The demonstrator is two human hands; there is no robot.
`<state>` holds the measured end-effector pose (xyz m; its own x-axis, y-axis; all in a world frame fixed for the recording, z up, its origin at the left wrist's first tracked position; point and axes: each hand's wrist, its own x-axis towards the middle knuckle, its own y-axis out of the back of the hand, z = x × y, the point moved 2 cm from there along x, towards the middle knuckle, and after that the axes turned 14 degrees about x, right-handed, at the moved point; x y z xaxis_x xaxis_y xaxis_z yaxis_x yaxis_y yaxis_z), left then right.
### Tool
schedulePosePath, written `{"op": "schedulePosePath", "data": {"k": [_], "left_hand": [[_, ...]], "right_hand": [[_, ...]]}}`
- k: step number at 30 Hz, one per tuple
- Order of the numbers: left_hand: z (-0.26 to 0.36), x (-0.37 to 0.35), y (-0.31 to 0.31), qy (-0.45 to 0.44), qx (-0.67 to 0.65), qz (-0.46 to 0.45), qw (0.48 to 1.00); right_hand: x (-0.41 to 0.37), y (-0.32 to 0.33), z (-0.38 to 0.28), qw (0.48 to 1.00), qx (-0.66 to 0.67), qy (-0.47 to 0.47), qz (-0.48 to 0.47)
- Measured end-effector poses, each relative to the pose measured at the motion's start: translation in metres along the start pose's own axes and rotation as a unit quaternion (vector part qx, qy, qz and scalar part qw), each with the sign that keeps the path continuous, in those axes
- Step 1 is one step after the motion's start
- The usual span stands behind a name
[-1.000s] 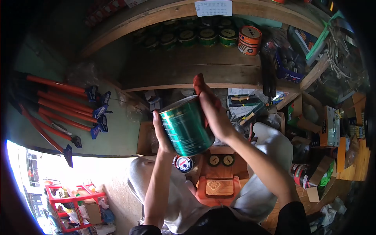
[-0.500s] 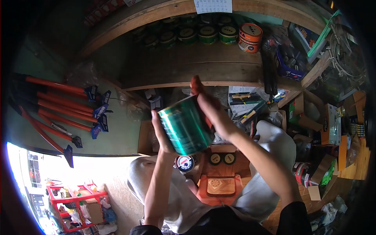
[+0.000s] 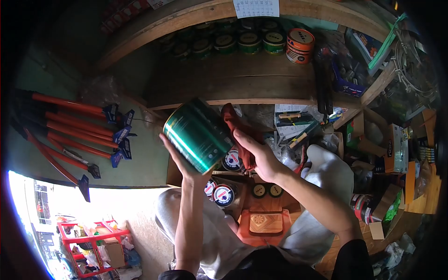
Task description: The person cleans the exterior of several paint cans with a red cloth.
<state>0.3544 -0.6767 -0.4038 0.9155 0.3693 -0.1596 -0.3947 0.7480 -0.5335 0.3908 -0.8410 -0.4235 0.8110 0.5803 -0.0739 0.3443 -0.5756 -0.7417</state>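
Note:
A large green metal can (image 3: 198, 137) is tilted in front of me, supported by my left hand (image 3: 185, 169) with its fingers wrapped round the lower left side. My right hand (image 3: 262, 158) grips a reddish-brown cloth (image 3: 237, 133), bunched up just right of the can. Part of the cloth hangs up past the fingers, apart from the can's side. Below the can, round containers with white, red and black tops (image 3: 223, 195) are packed in a cardboard box. Two small dark tins with pale lids (image 3: 267, 190) sit beside them, near an orange stool (image 3: 263, 237).
A wooden shelf (image 3: 233, 88) ahead bears rows of green tins (image 3: 249, 43) and an orange tin (image 3: 299, 45). Orange-handled tools (image 3: 79, 121) hang at left. Open cartons (image 3: 368, 130) crowd the right. A red rack (image 3: 95, 242) with bags stands at lower left.
The can has moved left and up, tilting further in my left hand. My right hand has come away from its side with the cloth and lowered slightly, uncovering more round containers below.

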Motion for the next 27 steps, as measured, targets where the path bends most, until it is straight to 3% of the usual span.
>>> {"op": "schedulePosePath", "data": {"k": [2, 4, 6, 7, 9, 10, 11, 13, 14, 16, 19, 20, 22, 23, 25, 27], "left_hand": [[-0.002, 0.008, 0.013, 0.030, 0.027, -0.041, 0.998], [-0.002, 0.012, 0.023, 0.026, 0.021, -0.036, 0.999], [0.003, 0.011, 0.024, 0.011, 0.022, -0.029, 0.999], [0.004, 0.007, 0.023, 0.001, 0.023, -0.022, 0.999], [-0.001, 0.005, 0.023, -0.017, 0.027, -0.040, 0.999], [-0.005, 0.009, 0.024, -0.015, 0.048, -0.001, 0.999], [-0.005, 0.004, 0.018, -0.003, 0.069, -0.029, 0.997], [-0.009, -0.003, 0.018, 0.019, 0.148, -0.109, 0.983], [-0.008, -0.015, 0.001, 0.034, 0.179, -0.069, 0.981], [-0.020, -0.014, 0.002, 0.062, 0.149, -0.087, 0.983], [-0.025, -0.004, 0.006, 0.081, 0.012, -0.119, 0.989], [-0.020, -0.002, 0.002, 0.086, -0.030, -0.130, 0.987], [-0.010, -0.002, -0.009, 0.039, 0.003, -0.033, 0.999], [-0.010, 0.000, -0.009, 0.031, 0.023, -0.017, 0.999], [-0.016, 0.003, -0.001, 0.038, 0.027, -0.033, 0.998], [-0.022, 0.003, 0.009, 0.073, -0.002, -0.104, 0.992]], "right_hand": [[-0.003, -0.011, -0.007, 0.982, -0.072, 0.159, -0.078], [-0.009, -0.021, -0.014, 0.966, -0.148, 0.168, -0.127], [-0.010, -0.026, -0.014, 0.879, -0.352, 0.274, -0.169], [-0.014, -0.027, -0.016, 0.853, -0.416, 0.269, -0.165], [-0.011, -0.023, -0.012, 0.923, -0.297, 0.207, -0.133], [-0.009, -0.023, -0.009, 0.950, -0.233, 0.174, -0.114], [-0.004, -0.026, -0.010, 0.969, -0.131, 0.180, -0.107], [0.006, -0.007, -0.013, 0.991, -0.105, 0.083, -0.018], [0.011, -0.001, -0.013, 0.996, -0.068, 0.053, 0.002], [0.019, 0.010, -0.014, 0.999, 0.010, -0.001, 0.050], [0.021, 0.007, -0.007, 0.982, -0.122, 0.135, 0.049], [0.015, 0.002, -0.004, 0.984, -0.113, 0.135, -0.006], [0.002, -0.008, 0.003, 0.981, -0.090, 0.127, -0.115], [-0.005, -0.010, 0.000, 0.923, -0.311, 0.204, -0.099], [-0.012, -0.015, -0.006, 0.876, -0.394, 0.260, -0.101], [-0.006, -0.017, -0.011, 0.953, -0.132, 0.236, -0.136]]}}
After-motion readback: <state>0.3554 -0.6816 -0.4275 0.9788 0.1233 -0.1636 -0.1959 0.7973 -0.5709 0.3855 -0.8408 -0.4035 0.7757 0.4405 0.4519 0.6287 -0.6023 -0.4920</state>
